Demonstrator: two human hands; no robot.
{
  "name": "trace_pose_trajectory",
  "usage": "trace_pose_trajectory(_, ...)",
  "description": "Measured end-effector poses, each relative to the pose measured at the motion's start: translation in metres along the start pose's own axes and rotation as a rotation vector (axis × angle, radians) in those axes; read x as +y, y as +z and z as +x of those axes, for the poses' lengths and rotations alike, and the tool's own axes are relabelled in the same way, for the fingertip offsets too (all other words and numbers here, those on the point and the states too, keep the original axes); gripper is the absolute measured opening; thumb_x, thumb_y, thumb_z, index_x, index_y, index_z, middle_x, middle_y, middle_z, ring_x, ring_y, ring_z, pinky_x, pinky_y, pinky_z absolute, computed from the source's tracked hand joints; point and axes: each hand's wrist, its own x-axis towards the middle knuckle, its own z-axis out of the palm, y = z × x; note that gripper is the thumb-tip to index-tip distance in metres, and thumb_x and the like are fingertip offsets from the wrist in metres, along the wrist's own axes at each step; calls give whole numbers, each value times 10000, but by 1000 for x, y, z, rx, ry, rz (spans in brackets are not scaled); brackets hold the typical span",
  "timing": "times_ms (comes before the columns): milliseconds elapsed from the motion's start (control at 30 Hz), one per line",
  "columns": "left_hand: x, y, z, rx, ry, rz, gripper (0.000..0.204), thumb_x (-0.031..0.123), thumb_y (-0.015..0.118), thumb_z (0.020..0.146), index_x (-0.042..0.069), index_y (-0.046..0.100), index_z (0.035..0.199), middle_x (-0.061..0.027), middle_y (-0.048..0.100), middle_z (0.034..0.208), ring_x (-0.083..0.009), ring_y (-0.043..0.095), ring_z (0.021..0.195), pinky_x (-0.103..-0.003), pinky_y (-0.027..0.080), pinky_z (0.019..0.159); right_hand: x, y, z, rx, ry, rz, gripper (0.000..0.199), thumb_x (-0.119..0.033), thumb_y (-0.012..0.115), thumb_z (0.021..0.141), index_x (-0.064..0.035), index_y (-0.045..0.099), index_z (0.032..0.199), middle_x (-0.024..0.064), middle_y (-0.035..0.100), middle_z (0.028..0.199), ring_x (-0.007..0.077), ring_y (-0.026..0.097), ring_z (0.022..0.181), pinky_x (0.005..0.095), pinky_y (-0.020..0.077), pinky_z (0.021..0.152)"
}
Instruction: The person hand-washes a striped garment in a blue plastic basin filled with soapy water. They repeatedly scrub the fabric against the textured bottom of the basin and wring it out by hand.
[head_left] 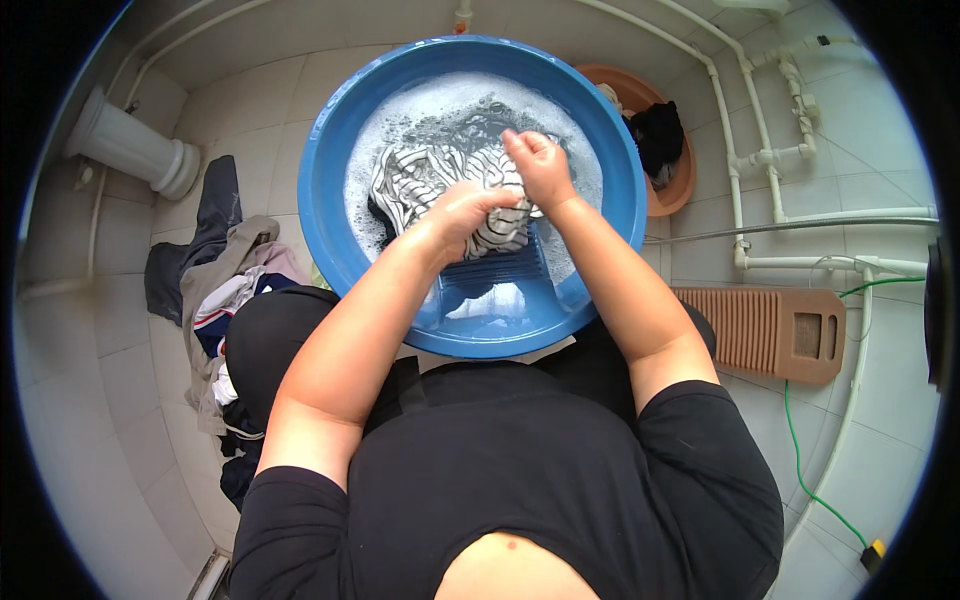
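1 striped garment (415,178), bunched, long axis roughly 9-to-3 o'clock, in 1 blue basin (322,190). Left hand (464,214) closed on cloth; right hand (540,168), at its 2 o'clock, likewise.

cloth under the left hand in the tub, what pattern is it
The cloth is white with dark stripes; the head view shows it best.

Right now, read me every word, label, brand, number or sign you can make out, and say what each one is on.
None can be read.
Striped cloth: no legible lettering, only stripes.
Blue basin: no legible lettering.
Brown washboard: no legible lettering.
Clothes pile: any small marks are too small or blurred to read.
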Motion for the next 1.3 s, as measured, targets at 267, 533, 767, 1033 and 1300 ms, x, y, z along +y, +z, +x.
trace_pose_trajectory(267,54,-38,-22,-196,570,-534,366,71,484,804,-32,495,1155,-173,565,1117,-307,531,1061,-442,379,963,42,-31,-21,-463,-254,-477,308,-204,607,776,-61,568,1047,80,585,1059,248,521,1040,344,392,904)
trace_pose_trajectory(533,11,-66,13,157,229,-713,284,134,526,838,-28,525,1070,-177,581,1061,-312,559,997,-460,419,922,35,-57,18,115,542,790,221,-153,509,836,2,539,990,106,606,889,198,604,771,326,500,708)
trace_pose_trajectory(767,-30,-48,39,552,388,-246,690,-15,617,724,31,270,1319,-173,471,1183,-263,519,1033,-359,460,854,83,-23,5,-88,296,-570,662,-486,589,760,-12,447,1200,223,525,1139,339,500,1075,385,386,919)
trace_pose_trajectory(1033,-21,-39,43,331,403,-249,586,67,550,814,137,299,1339,-141,461,1202,-236,512,1039,-370,460,853,40,-3,8,134,-206,-255,374,-362,606,765,-15,644,901,137,573,1032,272,541,978,326,428,858)
trace_pose_trajectory(1300,-14,-43,18,288,267,-502,312,411,482,875,126,529,757,-42,542,637,-175,559,608,-325,475,562,-68,68,-60,-174,-748,-323,180,-239,630,715,-75,561,691,101,568,802,275,562,756,371,458,618)
